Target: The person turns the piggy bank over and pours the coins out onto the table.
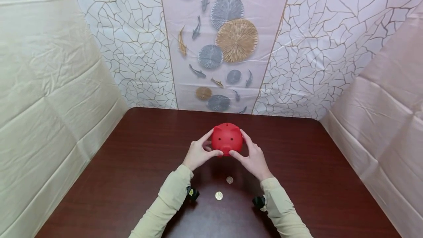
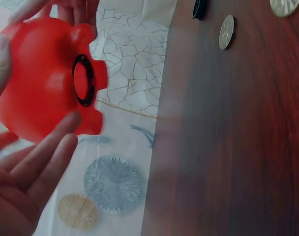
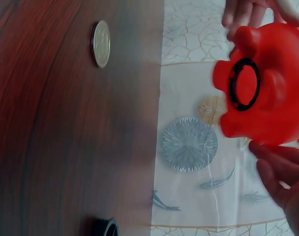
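Gripping a smooth red plastic piggy bank (image 1: 227, 137), left hand (image 1: 197, 153) and right hand (image 1: 255, 158), fingers (image 1: 246, 136) half-spread, could slip, dropping it onto the brown wooden counter (image 1: 158, 135).

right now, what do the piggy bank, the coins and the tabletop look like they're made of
Piggy bank: probably plastic, smooth with a soft sheen, going by its even red color and rounded molding; painted ceramic is possible. Coins: likely metal, from their shine and patterned faces. Tabletop: wood or wood-look laminate, satin, with streaky reddish-brown grain and soft reflections.
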Motion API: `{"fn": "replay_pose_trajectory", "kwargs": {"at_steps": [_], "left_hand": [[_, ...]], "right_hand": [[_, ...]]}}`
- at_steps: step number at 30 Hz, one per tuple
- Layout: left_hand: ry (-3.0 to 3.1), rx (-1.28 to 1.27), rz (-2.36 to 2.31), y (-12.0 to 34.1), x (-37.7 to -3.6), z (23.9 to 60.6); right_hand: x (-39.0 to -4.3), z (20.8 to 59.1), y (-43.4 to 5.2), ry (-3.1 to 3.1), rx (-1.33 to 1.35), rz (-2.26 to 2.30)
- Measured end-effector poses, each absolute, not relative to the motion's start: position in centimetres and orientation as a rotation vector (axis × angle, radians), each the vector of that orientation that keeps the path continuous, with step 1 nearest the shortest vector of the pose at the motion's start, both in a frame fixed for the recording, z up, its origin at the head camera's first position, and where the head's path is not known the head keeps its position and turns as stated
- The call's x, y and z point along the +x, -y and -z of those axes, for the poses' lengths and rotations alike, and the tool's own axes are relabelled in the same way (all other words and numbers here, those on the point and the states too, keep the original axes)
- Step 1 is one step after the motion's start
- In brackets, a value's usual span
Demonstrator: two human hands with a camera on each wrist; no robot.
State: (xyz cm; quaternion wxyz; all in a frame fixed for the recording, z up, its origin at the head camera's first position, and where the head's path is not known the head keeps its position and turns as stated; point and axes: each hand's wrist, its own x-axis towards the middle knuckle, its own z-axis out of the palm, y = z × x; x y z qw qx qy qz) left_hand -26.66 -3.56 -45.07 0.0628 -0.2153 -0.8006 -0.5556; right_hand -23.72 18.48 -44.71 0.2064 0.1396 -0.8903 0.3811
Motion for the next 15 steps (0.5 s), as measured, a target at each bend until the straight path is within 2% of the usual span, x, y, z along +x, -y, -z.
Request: {"fn": "replay_pose_trajectory", "kwargs": {"at_steps": [7,15], "left_hand": [[2.559,-0.394,1.695,2.8,-26.5,45.0],[2.722,-0.352,1.455,2.7,-26.9,43.9]], "right_hand": [[-23.5,44.4,-17.4,2.591,0.217,-1.042],[-23.3,44.4,-17.3,2.602,0.185,-0.912]]}}
